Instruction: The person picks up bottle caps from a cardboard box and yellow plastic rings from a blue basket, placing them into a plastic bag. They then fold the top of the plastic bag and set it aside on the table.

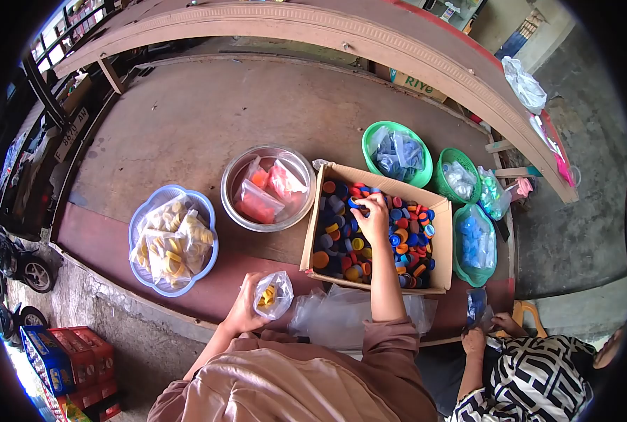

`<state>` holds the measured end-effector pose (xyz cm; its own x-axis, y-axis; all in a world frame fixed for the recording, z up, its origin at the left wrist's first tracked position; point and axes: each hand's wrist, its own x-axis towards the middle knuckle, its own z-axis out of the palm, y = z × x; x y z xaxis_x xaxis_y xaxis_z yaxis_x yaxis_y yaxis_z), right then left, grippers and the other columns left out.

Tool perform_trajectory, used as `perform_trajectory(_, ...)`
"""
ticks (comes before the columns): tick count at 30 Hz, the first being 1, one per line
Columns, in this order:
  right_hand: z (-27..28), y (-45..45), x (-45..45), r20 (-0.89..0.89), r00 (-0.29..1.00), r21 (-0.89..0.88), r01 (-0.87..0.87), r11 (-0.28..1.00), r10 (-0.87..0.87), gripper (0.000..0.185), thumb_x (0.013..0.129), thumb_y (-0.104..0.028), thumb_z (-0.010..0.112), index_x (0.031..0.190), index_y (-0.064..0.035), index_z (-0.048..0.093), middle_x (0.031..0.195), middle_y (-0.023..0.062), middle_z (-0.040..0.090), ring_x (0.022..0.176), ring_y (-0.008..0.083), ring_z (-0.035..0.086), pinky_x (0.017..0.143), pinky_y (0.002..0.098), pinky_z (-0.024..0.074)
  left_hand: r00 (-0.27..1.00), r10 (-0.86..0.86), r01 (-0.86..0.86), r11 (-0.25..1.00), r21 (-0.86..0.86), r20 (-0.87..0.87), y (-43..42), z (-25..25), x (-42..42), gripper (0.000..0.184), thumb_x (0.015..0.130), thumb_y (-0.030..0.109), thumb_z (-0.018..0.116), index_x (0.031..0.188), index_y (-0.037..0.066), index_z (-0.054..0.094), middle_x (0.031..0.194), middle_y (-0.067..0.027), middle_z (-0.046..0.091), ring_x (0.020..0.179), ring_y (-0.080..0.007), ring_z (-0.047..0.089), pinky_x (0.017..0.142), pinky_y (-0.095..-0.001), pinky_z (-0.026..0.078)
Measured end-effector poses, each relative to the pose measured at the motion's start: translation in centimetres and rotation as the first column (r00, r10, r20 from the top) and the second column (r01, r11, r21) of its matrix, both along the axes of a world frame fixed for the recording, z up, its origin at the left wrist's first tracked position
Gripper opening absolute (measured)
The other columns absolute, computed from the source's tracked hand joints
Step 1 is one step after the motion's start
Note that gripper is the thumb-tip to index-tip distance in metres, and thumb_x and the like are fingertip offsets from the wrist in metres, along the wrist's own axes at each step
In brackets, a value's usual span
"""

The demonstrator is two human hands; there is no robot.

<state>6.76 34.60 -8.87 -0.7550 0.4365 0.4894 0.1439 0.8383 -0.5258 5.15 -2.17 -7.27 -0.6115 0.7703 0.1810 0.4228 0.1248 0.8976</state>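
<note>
My left hand [244, 307] holds a clear plastic bag [273, 295], its mouth open, with some yellow caps inside. Over the cardboard box [378, 180] full of loose bottle caps in blue, red, orange and yellow, my right hand [374, 215] has its fingers pinched on a blue cap [355, 202]. Empty clear bags [331, 316] lie flat at the box's near side. Left of the box, a metal bowl [268, 155] holds bags of red and pink caps. Bagged yellow and cream caps fill the blue basket [137, 267] at the left.
Green baskets [376, 130] with bags of blue and pale caps stand right of the box. At lower right a co-worker [531, 373] in a patterned top handles a small bag [476, 306]. A wooden rail [292, 24] crosses the far side. Crates [71, 359] stand lower left.
</note>
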Motion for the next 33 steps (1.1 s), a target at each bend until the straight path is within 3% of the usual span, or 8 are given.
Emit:
perform_trajectory(2, 1.7, -0.8, 0.1, -0.130, 0.991, 0.072, -0.024, 0.997, 0.033, 0.021, 0.061, -0.006, 0.077, 0.075, -0.0044, 0.062, 0.084, 0.0079, 0.052, 0.082, 0.0278, 0.058, 0.072, 0.0383, 0.0472, 1.000, 0.000, 0.000, 1.000, 0.003, 0.001, -0.1, 0.0, 0.0, 0.082, 0.056, 0.013, 0.075, 0.126, 0.001, 0.035, 0.119, -0.0213, 0.043, 0.111, -0.0389, 0.044, 0.095, -0.0438, 0.037)
perform_trajectory(5, 2.2, -1.1, 0.3, -0.161, 0.986, 0.019, -0.048, 0.999, 0.050, 0.024, 0.060, -0.004, 0.078, 0.071, -0.0025, 0.057, 0.082, 0.0085, 0.052, 0.081, 0.0281, 0.058, 0.069, 0.0364, 0.0484, 1.000, -0.003, 0.003, 1.000, 0.011, -0.002, -0.3, -0.3, -0.1, 0.082, 0.055, 0.012, 0.075, 0.126, 0.000, 0.035, 0.119, -0.0212, 0.043, 0.111, -0.0391, 0.044, 0.095, -0.0433, 0.037)
perform_trajectory(9, 2.1, -1.4, 0.4, -0.106, 0.994, -0.259, -0.045, 0.965, 0.018, 0.029, 0.060, -0.003, 0.078, 0.067, -0.0004, 0.049, 0.075, 0.0086, 0.053, 0.065, 0.0254, 0.055, 0.059, 0.0330, 0.0462, 1.000, -0.006, 0.006, 1.000, 0.004, -0.001, -0.3, -0.7, -0.2, 0.083, 0.055, 0.012, 0.076, 0.126, 0.000, 0.035, 0.119, -0.0212, 0.043, 0.111, -0.0392, 0.044, 0.095, -0.0432, 0.037)
perform_trajectory(12, 2.0, -1.1, 0.4, -0.120, 0.993, -0.079, -0.003, 0.997, -0.006, 0.030, 0.061, -0.004, 0.080, 0.066, -0.0004, 0.051, 0.065, 0.0060, 0.051, 0.053, 0.0169, 0.048, 0.051, 0.0290, 0.0400, 1.000, -0.002, 0.002, 1.000, -0.001, 0.017, -0.4, -0.8, 0.1, 0.083, 0.054, 0.013, 0.075, 0.126, -0.001, 0.035, 0.119, -0.0212, 0.043, 0.111, -0.0393, 0.044, 0.095, -0.0438, 0.036)
perform_trajectory(15, 2.0, -1.2, 0.4, -0.178, 0.984, -0.073, -0.007, 0.997, -0.006, 0.032, 0.062, -0.004, 0.080, 0.064, -0.0004, 0.048, 0.064, 0.0059, 0.050, 0.053, 0.0168, 0.045, 0.049, 0.0305, 0.0365, 1.000, -0.007, 0.007, 1.000, 0.009, 0.017, -0.4, -0.5, -0.1, 0.083, 0.054, 0.013, 0.075, 0.126, 0.000, 0.035, 0.119, -0.0213, 0.043, 0.111, -0.0396, 0.043, 0.095, -0.0446, 0.036)
perform_trajectory(20, 2.3, -1.1, 0.7, -0.097, 0.983, -0.235, 0.130, 0.963, -0.157, 0.043, 0.079, -0.027, 0.070, 0.057, 0.0002, 0.044, 0.055, 0.0115, 0.046, 0.053, 0.0271, 0.049, 0.053, 0.0348, 0.0385, 0.999, -0.009, 0.009, 1.000, -0.001, -0.033, -0.4, -0.9, 0.0, 0.080, 0.059, 0.015, 0.079, 0.125, -0.001, 0.037, 0.114, -0.0169, 0.044, 0.107, -0.0316, 0.047, 0.093, -0.0393, 0.039)
perform_trajectory(29, 0.3, -0.2, 0.4, -0.203, 0.969, -0.276, 0.080, 0.958, -0.140, 0.024, 0.075, -0.016, 0.075, 0.071, -0.0002, 0.057, 0.066, 0.0062, 0.061, 0.054, 0.0177, 0.054, 0.052, 0.0284, 0.0446, 0.999, -0.023, 0.023, 1.000, -0.004, -0.038, -0.4, -0.8, -0.1, 0.079, 0.059, 0.014, 0.079, 0.125, -0.001, 0.037, 0.115, -0.0165, 0.044, 0.107, -0.0310, 0.047, 0.093, -0.0388, 0.039)
perform_trajectory(33, -0.9, 0.2, 0.0, -0.218, 0.937, -0.430, 0.159, 0.889, -0.273, 0.016, 0.077, -0.011, 0.073, 0.077, -0.0010, 0.060, 0.080, 0.0032, 0.065, 0.062, 0.0057, 0.049, 0.056, 0.0202, 0.0429, 0.999, -0.017, 0.017, 1.000, -0.006, -0.040, -0.3, -0.6, -0.1, 0.079, 0.059, 0.015, 0.078, 0.125, -0.001, 0.038, 0.115, -0.0165, 0.044, 0.107, -0.0309, 0.047, 0.093, -0.0389, 0.039)
